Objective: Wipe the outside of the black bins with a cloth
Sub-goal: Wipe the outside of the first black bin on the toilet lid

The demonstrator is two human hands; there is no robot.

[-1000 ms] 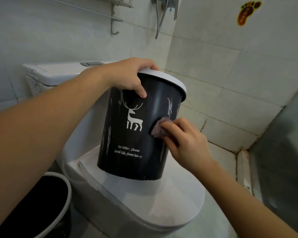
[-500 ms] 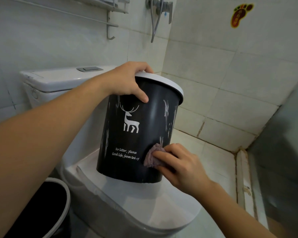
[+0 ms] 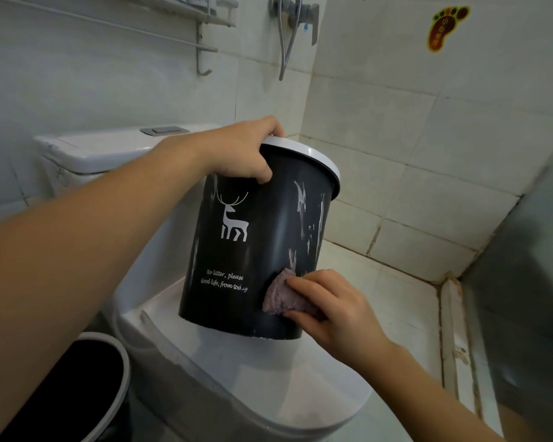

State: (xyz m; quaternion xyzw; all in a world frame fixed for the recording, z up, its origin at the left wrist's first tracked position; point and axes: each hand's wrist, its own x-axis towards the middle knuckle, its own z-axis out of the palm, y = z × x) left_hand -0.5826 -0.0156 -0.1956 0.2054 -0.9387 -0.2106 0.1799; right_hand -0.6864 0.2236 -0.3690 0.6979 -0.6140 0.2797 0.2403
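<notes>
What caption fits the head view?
Left hand steadies black bin on toilet lid; right hand wipes with cloth.

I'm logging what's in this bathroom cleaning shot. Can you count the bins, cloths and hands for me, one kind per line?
Black bins: 2, the deer bin on the toilet lid and a second bin on the floor
Cloths: 1, the purple cloth
Hands: 2, the left hand and the right hand
Total: 5

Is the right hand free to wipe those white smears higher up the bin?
Probably yes: the right hand presses the cloth low on the bin, and nothing covers the smears above.
</notes>
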